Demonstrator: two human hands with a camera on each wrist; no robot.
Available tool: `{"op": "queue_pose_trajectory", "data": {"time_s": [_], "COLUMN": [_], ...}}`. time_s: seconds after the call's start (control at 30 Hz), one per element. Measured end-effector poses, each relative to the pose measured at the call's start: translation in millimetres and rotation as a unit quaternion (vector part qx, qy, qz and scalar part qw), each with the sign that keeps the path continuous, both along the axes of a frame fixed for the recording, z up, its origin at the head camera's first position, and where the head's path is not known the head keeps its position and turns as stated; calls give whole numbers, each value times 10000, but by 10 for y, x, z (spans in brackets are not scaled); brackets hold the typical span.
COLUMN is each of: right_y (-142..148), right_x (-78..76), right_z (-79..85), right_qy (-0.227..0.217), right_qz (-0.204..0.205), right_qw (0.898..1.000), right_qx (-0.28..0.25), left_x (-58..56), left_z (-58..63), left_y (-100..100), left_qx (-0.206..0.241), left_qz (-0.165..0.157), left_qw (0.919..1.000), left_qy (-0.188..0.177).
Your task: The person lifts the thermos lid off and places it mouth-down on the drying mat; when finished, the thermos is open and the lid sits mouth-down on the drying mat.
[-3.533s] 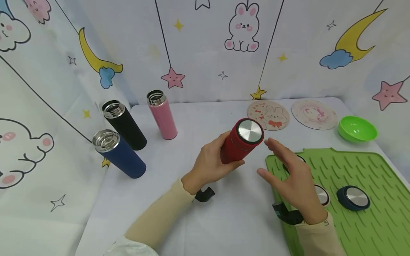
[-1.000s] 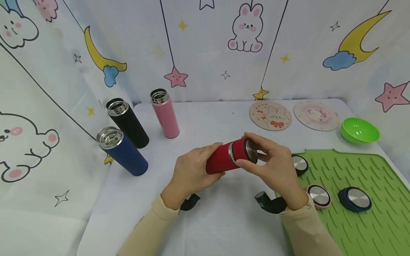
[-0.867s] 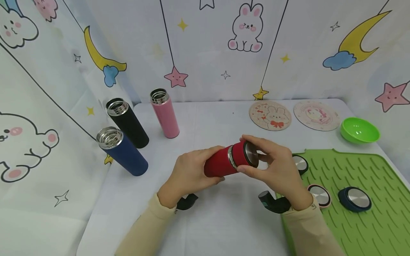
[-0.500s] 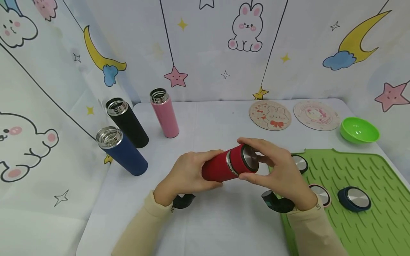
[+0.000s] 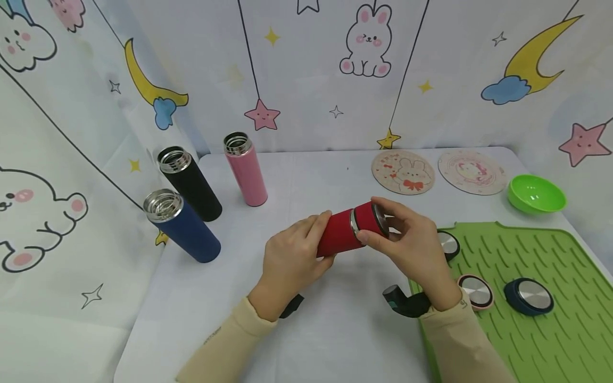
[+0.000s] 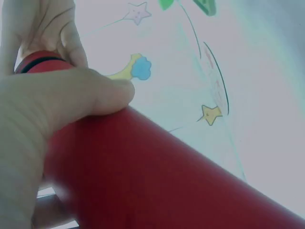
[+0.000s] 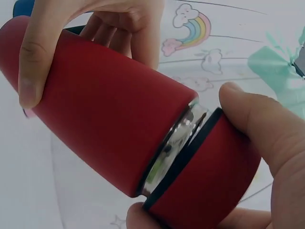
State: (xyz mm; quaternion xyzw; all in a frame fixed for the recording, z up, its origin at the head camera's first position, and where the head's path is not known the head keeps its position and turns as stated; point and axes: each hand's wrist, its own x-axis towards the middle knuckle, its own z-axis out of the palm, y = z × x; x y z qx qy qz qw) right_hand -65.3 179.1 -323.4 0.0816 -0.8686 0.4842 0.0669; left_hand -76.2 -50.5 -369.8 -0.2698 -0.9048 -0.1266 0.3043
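Observation:
A red thermos bottle (image 5: 339, 233) is held tilted over the white table, its lid end toward the right. My left hand (image 5: 292, 258) grips the body, thumb and fingers wrapped round it. My right hand (image 5: 414, 250) holds the red lid (image 5: 370, 218) between thumb and fingers. In the right wrist view a band of steel neck (image 7: 174, 145) shows between the body and the lid (image 7: 205, 174), whose dark rim sits slightly askew to it. The left wrist view has the red body (image 6: 162, 181) large in front, under the left thumb.
Lidless blue (image 5: 184, 229), black (image 5: 191, 186) and pink (image 5: 246, 175) bottles stand at the left. On a green mat (image 5: 565, 255) lie black (image 5: 448, 244), pink-rimmed (image 5: 476, 292) and navy (image 5: 529, 297) lids. Two round coasters (image 5: 403, 172) and a green bowl (image 5: 536, 194) sit behind.
Earlier the right hand was apart from the bottle; it has since taken hold of the lid. Over the last half second, both hands and bottle have shifted slightly up and right.

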Motion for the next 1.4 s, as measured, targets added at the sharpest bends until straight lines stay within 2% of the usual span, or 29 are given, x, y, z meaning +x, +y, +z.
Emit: {"op": "queue_pose_trajectory", "data": {"time_s": [0.13,0.27,0.43,0.57,0.77,0.93,1.07,1.23,1.4], "right_y": [-13,-17,1,16,19,8,16,14,15], "right_x": [-1,0,4,24,76,134,170,189,205], "right_z": [0,-13,-22,-12,37,105,129,141,160], "right_qy": [-60,-92,46,455,1172,1557,1734,1983,1996], "right_qz": [-114,-86,116,436,1106,1674,1946,2151,2247], "right_qw": [9999,9998,9998,9979,9869,9730,9636,9539,9513], "right_qx": [98,162,129,152,54,320,595,675,679], "left_x": [7,5,-8,-31,-88,-134,-153,-172,-187], "left_z": [-27,-51,-47,-16,66,104,120,124,113], "left_y": [19,9,-39,-105,-222,-317,-373,-399,-417], "left_qx": [-87,-24,268,532,731,831,842,900,946], "left_qz": [36,10,-224,-595,-1234,-1821,-2147,-2505,-2680], "left_qw": [9999,9999,9973,9892,9703,9446,9250,9066,8961], "left_qy": [88,-116,-649,-1233,-1947,-2601,-3020,-3275,-3410]}}
